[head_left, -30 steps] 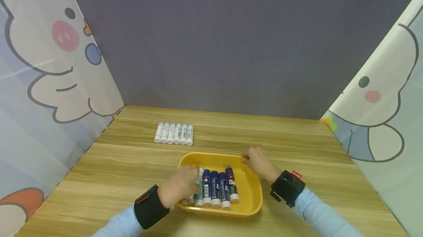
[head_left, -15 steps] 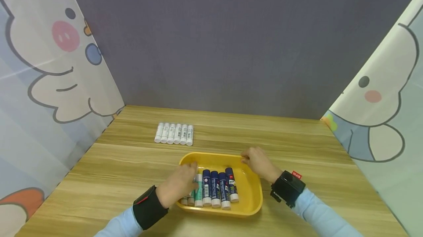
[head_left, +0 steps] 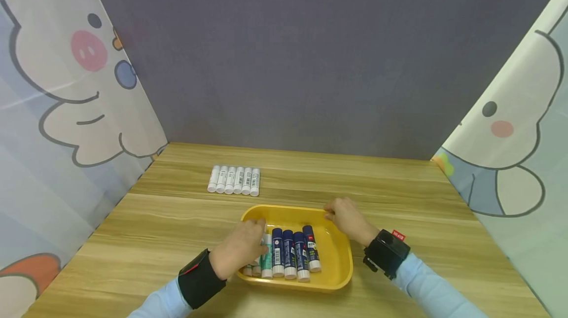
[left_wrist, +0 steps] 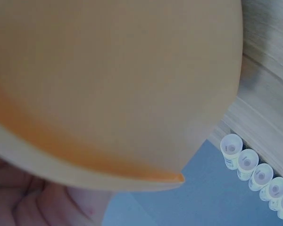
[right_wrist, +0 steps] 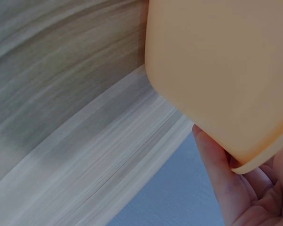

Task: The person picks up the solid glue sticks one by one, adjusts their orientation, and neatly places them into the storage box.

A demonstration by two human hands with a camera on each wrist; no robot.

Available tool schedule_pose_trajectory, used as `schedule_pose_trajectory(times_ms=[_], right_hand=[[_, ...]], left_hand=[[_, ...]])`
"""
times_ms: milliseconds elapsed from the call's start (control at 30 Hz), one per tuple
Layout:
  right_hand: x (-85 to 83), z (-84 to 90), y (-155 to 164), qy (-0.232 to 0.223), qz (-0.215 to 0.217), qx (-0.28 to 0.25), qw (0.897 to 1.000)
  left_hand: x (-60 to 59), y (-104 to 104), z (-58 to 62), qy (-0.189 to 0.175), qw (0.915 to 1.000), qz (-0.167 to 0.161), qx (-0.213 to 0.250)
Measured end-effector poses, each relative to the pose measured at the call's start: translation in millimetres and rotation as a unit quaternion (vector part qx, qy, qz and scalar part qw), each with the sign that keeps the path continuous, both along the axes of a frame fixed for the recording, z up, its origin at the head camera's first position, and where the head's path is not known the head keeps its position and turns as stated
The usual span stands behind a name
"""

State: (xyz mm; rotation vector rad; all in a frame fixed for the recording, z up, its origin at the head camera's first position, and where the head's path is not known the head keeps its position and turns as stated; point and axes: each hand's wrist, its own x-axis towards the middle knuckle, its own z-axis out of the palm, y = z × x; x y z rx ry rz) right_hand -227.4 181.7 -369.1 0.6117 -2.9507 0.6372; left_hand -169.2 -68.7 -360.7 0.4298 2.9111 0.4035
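The left hand [head_left: 241,249] pinches a teal-capped glue stick [head_left: 266,258] in the shallow yellow plastic tray [head_left: 339,268]; the right hand [head_left: 348,219] grips its far rim, steadying it on the wooden bench [head_left: 177,224].

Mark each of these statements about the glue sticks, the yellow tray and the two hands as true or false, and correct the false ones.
1. The yellow tray stands on the wooden table. True.
2. Six white glue sticks lie in a row inside the tray. False: that row lies on the table beyond the tray, apart from it.
3. The right hand holds the tray's far rim. True.
4. The blue-capped glue sticks in the tray stand upright. False: they lie flat, side by side.
5. The left hand rests on the bare table, away from the tray. False: it is in the tray's left part, at the sticks there, beside a green-labelled stick.
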Motion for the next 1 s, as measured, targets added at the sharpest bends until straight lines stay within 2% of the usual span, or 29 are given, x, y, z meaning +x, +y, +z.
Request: schedule_pose_trajectory(times_ms=[167, 367, 567, 733, 867, 1000], right_hand=[[0.2, 0.2, -0.3, -0.005, -0.006, 0.003, 1.000], [0.0, -0.5, 0.1, -0.007, -0.004, 0.003, 1.000], [-0.8, -0.6, -0.1, -0.011, -0.002, 0.007, 1.000], [-0.7, -0.6, -0.2, -0.011, -0.004, 0.009, 1.000], [-1.2, -1.1, -0.1, -0.009, -0.004, 0.004, 1.000], [-2.0, -2.3, 0.5, -0.007, 0.004, -0.005, 1.000]], left_hand=[[0.7, -0.1, 3.5, 0.008, 1.0000, -0.003, -0.002], [0.4, -3.8, 11.0, 0.015, 0.9994, -0.008, 0.029], [-5.8, -12.8, 18.6, 0.090, 0.9951, -0.010, 0.040], [-18.8, -26.4, 27.6, 0.128, 0.9905, 0.007, 0.048], [-36.0, -45.4, 28.6, 0.196, 0.9790, 0.003, 0.055], [-53.8, -66.5, 25.6, 0.219, 0.9740, 0.019, 0.054]])
